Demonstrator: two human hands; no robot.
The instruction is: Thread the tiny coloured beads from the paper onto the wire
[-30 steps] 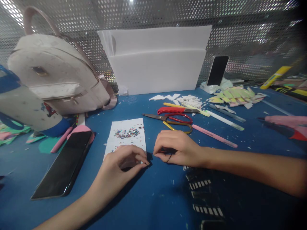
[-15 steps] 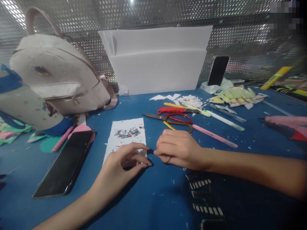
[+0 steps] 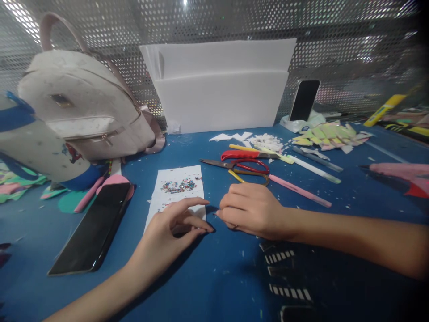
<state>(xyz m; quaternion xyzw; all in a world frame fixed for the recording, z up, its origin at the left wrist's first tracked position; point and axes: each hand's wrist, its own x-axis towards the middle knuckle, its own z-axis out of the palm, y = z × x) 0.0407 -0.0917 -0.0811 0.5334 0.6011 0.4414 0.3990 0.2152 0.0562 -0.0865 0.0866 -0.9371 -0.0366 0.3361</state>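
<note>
My left hand rests over the lower part of a white sheet of paper that carries a scatter of small, shiny coloured gems. Its index finger reaches out, while thumb and middle finger meet at the tips; anything between them is too small to make out. A short gap to the right, my right hand is curled, fingers bent and fingertips pressed together. What it holds, if anything, is hidden. Just beyond it lie scissors with red and yellow handles, and a pink pen.
A black phone lies left, near a large mug and a pale backpack. Behind stand a white board and an upright phone. Paper scraps, a red-handled cutter and a pink glue gun lie right.
Both hands stay almost in place. The right hand's fingers have turned slightly, so its ring shows less. The left index fingertip has lifted a little.
</note>
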